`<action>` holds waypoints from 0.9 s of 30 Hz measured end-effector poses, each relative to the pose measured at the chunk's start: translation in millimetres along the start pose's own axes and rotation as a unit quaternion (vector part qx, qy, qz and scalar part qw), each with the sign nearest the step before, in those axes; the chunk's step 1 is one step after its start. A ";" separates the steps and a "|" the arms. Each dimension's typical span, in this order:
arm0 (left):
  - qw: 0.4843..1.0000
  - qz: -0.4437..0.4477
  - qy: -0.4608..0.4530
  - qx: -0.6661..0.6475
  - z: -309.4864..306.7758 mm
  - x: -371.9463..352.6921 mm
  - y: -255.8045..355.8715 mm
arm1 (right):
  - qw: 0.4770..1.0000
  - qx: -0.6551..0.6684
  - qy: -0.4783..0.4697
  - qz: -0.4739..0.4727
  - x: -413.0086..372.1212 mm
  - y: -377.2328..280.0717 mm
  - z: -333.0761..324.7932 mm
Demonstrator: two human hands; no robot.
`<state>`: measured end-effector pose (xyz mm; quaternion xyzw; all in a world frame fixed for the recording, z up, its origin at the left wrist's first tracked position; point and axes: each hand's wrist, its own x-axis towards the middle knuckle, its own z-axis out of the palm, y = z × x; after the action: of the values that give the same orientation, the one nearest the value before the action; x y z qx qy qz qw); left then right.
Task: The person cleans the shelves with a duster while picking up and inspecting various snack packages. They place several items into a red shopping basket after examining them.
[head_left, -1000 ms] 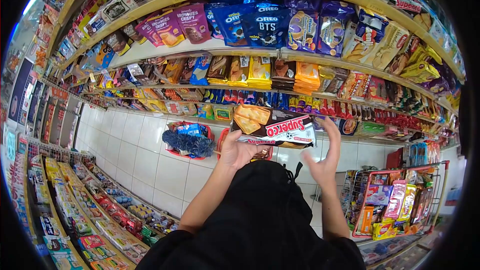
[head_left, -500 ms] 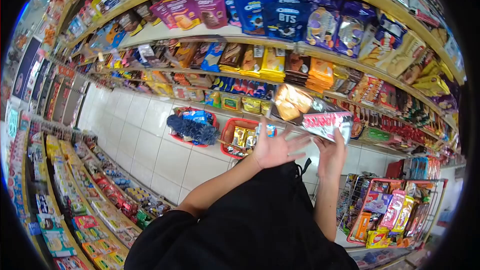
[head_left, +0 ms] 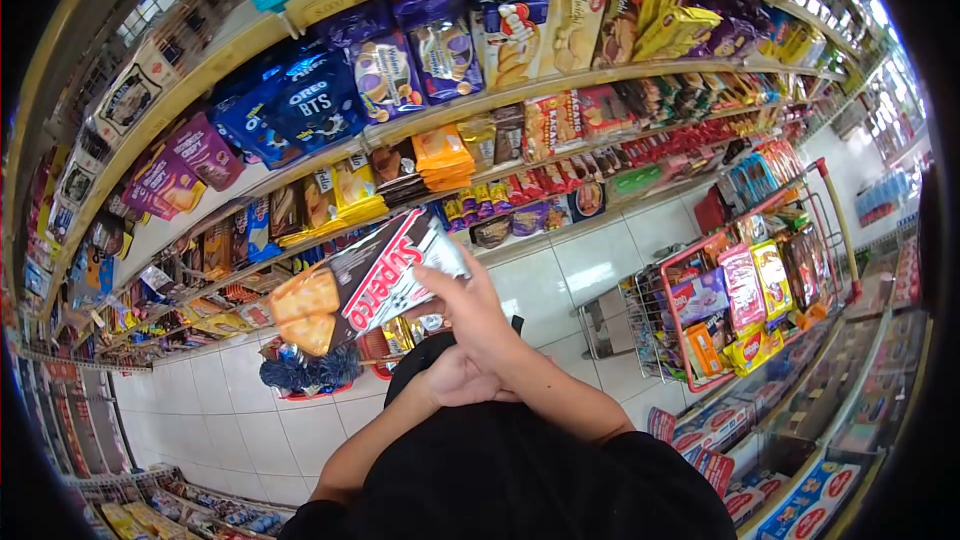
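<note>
A biscuit pack [head_left: 345, 285] in black, white and red, lettered "Superco" with biscuits pictured at one end, is held by its right end in my right hand [head_left: 475, 312]. The thumb lies on the pack's printed front, and the other fingers are mostly hidden behind it. My left hand [head_left: 460, 378] is close to my body, against the underside of my right wrist. Its fingers are largely covered by the right forearm. Below the pack, a blue fluffy duster [head_left: 310, 370] rests over a red basket. A second red basket [head_left: 374, 348] beside it is partly hidden behind the pack.
Shelves of packaged snacks curve across the front, with blue Oreo pouches [head_left: 310, 105] and orange packs [head_left: 441, 155]. A red-rimmed wire cart [head_left: 688, 335] full of snack packs stands to the right on white floor tiles [head_left: 535, 285]. More shelving lines the lower right.
The view has swung to the right. My right hand has brought the pack nearer and left, its lettering now readable. My left hand, spread open before, has drawn in under the right wrist.
</note>
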<state>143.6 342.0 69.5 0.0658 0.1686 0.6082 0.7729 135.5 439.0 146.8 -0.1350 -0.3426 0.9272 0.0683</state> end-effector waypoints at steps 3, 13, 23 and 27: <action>0.999 0.003 0.001 -0.043 -23.7 -1.4 -0.5 | 0.998 0.015 0.053 -0.043 3.7 -1.2 -24.1; 0.932 0.281 0.201 -0.106 -39.5 -39.5 22.4 | 0.988 0.022 0.129 -0.087 -20.7 2.5 -102.5; 0.914 0.205 0.350 -0.004 -31.7 -37.6 0.3 | 0.984 -0.103 0.144 -0.008 -46.1 -1.7 -139.8; 0.913 0.217 0.344 -0.039 -35.3 -37.5 -19.4 | 0.982 -0.148 0.115 -0.018 -68.4 -6.2 -139.8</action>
<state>141.8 297.4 37.4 -0.1427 0.3820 0.7520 0.5179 242.5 514.9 62.9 -0.2430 -0.4681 0.8433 0.1033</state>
